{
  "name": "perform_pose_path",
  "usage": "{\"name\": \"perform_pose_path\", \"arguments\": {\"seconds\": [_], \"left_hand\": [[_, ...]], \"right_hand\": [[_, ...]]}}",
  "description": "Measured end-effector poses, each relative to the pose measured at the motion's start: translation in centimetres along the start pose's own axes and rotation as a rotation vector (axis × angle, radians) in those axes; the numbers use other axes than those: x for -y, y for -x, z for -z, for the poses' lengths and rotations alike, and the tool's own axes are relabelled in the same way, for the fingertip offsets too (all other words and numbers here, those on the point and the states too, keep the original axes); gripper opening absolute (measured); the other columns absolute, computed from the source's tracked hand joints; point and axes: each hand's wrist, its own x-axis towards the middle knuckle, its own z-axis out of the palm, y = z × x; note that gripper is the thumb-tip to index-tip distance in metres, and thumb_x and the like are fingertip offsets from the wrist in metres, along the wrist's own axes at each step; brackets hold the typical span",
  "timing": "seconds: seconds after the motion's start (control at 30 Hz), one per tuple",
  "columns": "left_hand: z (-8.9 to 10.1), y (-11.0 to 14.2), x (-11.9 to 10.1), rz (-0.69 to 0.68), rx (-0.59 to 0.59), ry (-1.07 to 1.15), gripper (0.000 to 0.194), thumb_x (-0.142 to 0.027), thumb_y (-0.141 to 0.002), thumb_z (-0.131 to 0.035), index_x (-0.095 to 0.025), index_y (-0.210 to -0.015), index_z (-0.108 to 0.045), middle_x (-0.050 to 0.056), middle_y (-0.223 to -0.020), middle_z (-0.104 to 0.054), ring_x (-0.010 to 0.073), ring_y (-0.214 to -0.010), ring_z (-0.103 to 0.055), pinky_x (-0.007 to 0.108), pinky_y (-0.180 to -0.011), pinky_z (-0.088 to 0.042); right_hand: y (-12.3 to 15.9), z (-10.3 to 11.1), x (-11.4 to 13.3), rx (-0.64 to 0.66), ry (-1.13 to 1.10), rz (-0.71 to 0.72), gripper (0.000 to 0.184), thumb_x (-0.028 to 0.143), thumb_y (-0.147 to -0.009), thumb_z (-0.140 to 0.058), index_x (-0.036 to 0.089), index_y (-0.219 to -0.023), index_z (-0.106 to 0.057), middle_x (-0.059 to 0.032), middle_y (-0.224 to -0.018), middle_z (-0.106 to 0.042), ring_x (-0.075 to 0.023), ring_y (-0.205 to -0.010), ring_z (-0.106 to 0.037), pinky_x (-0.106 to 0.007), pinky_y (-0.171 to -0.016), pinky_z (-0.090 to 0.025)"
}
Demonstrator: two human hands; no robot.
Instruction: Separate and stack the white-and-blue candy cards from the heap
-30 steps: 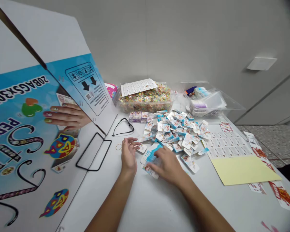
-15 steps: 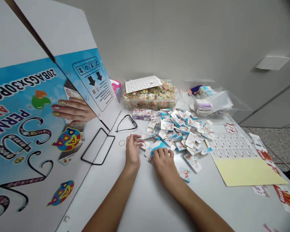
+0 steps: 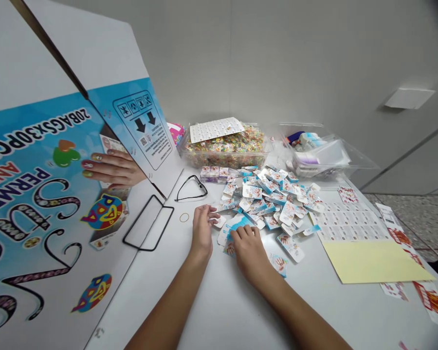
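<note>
right hand (image 3: 248, 247) bends closely set fingers over blue-and-white printed cards (image 3: 237, 224) at near edge of small-carton heap (image 3: 273, 194), can't tell if clamped; left hand (image 3: 203, 231) alongside, fingers loosely curled, slightly apart; light pressure probably avoids creasing.

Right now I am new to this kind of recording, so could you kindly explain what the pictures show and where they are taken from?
There is no machine here: a person works with two bare hands, and one camera worn on the head looks forward and down.

The left hand is loosely curled, with nothing plainly held. The right hand has its fingers on blue-and-white packaging; whether it grips any is hard to tell.

Just beyond lies a pile of small printed packs on the white table. Behind it is a clear tub of colourful bits, a yellow sheet lies to the right, and a large printed carton stands left.
</note>
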Motion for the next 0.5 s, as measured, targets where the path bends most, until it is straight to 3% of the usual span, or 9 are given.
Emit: {"name": "perform_pose_path", "arguments": {"seconds": [0.1,0.2,0.33,0.5], "left_hand": [[0.0,0.1,0.1,0.000,0.015,-0.016,0.027,-0.044,-0.083,-0.059,-0.019,-0.087,-0.054,0.001,-0.088,-0.060,0.0119,-0.071,-0.059,0.025,-0.063,-0.041],[0.0,0.0,0.2,-0.002,0.013,-0.020,0.027,-0.045,-0.082,-0.060,-0.019,-0.087,-0.054,0.001,-0.087,-0.060,0.0122,-0.070,-0.059,0.025,-0.063,-0.041],[0.0,-0.1,0.3,0.003,0.008,-0.020,0.027,-0.045,-0.081,-0.060,-0.019,-0.086,-0.054,0.001,-0.086,-0.061,0.0122,-0.069,-0.059,0.024,-0.062,-0.041],[0.1,-0.3,0.6,-0.006,0.023,-0.022,0.026,-0.045,-0.083,-0.059,-0.019,-0.086,-0.055,0.001,-0.087,-0.061,0.0117,-0.070,-0.059,0.024,-0.063,-0.041]], "right_hand": [[0.0,-0.1,0.6,0.012,0.003,-0.038,0.006,0.014,-0.088,-0.059,0.017,-0.093,-0.060,-0.0089,-0.093,-0.062,-0.0269,-0.090,-0.051,-0.041,-0.080,-0.035],[0.0,0.0,1.3,0.038,-0.002,-0.096,0.014,0.026,-0.086,-0.066,0.016,-0.095,-0.061,-0.0112,-0.098,-0.061,-0.0287,-0.092,-0.051,-0.043,-0.081,-0.037],[0.0,0.1,1.5,0.041,0.015,-0.149,0.009,0.015,-0.086,-0.060,0.016,-0.095,-0.060,-0.0111,-0.098,-0.062,-0.0281,-0.093,-0.052,-0.046,-0.087,-0.036],[0.1,0.7,0.9,-0.035,-0.126,-0.189,0.026,0.018,-0.080,-0.066,0.017,-0.104,-0.056,-0.0103,-0.106,-0.061,-0.0287,-0.101,-0.050,-0.048,-0.096,-0.032]]}}
